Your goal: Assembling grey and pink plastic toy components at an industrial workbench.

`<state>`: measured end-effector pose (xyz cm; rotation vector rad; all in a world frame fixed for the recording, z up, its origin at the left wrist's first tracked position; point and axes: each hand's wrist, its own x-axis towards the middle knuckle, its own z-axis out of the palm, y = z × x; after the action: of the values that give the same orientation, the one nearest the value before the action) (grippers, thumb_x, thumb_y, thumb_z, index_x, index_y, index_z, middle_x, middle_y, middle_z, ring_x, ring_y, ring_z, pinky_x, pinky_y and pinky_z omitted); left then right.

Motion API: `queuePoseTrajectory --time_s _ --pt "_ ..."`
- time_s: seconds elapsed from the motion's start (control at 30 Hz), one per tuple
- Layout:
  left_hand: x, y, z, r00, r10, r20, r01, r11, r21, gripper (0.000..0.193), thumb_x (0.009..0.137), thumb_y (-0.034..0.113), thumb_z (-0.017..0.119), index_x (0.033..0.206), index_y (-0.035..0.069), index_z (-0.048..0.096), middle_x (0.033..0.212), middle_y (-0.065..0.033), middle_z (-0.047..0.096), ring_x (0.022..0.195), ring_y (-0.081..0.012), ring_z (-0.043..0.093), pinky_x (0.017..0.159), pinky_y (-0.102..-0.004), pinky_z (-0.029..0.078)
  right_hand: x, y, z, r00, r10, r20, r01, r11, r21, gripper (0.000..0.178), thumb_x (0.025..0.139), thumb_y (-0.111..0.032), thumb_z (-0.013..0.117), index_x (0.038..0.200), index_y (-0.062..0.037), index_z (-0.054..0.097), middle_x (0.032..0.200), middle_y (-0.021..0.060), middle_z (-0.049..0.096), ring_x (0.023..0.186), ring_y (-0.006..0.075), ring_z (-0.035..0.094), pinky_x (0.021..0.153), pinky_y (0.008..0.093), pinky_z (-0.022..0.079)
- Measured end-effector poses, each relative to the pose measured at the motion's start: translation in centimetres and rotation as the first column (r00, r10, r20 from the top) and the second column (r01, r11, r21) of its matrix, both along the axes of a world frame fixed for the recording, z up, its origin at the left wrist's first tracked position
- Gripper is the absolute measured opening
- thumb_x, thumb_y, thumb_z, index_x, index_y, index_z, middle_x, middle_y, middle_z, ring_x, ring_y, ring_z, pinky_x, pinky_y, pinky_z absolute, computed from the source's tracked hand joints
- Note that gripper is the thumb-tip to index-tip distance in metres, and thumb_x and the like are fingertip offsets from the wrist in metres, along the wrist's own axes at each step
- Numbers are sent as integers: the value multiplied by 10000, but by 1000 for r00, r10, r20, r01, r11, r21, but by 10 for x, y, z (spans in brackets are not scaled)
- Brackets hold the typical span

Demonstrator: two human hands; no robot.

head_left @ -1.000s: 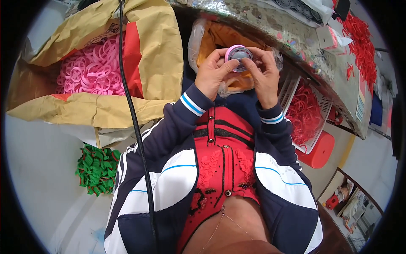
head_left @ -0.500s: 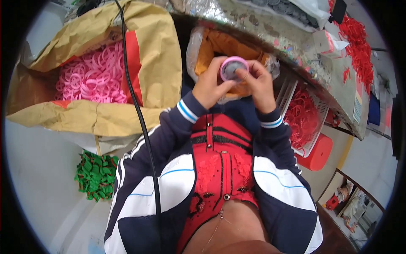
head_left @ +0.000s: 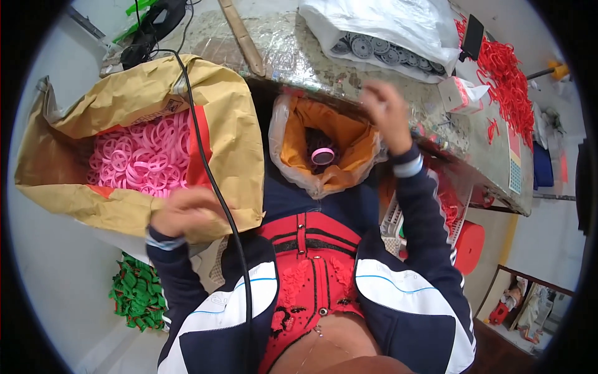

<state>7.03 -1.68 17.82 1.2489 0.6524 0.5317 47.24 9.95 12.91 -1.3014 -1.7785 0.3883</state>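
The left hand (head_left: pixel 187 215), fingers curled with nothing clearly inside, is reaching near the big brown paper sack (head_left: pixel 230 143) of small pink plastic rings (head_left: pixel 140 156), probably light, stiff, easy to pinch by the rim, while the blurry right hand (head_left: pixel 386 112), its grip unclear, is hovering far right.

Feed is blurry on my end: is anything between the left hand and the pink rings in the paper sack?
Yes, partly. The left hand is over the sack's folded-down near flap, which lies between it and the pink rings. A black cable also crosses the sack just right of the hand. The opening above the rings is uncovered.
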Motion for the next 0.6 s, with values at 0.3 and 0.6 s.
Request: queuePoseTrajectory --time_s 0.3,0.6 --pt "-105 36 -183 149 232 -961 177 950 257 375 847 161 503 1200 37 473 1179 -200 525 1077 -270 521 883 -330 423 17 146 -42 749 -450 486 464 880 101 502 733 -383 660 1113 -67 570 1046 181 569 935 316 561 796 380 452" --pt "-86 34 -163 351 562 -749 -165 825 541 359 835 308 510 1102 71 541 910 -175 603 856 -321 589 718 -381 448 32 122 -57 877 -481 -16 480 876 -51 400 750 -341 661 1051 -90 582 878 108 640 806 280 611 706 355 469"
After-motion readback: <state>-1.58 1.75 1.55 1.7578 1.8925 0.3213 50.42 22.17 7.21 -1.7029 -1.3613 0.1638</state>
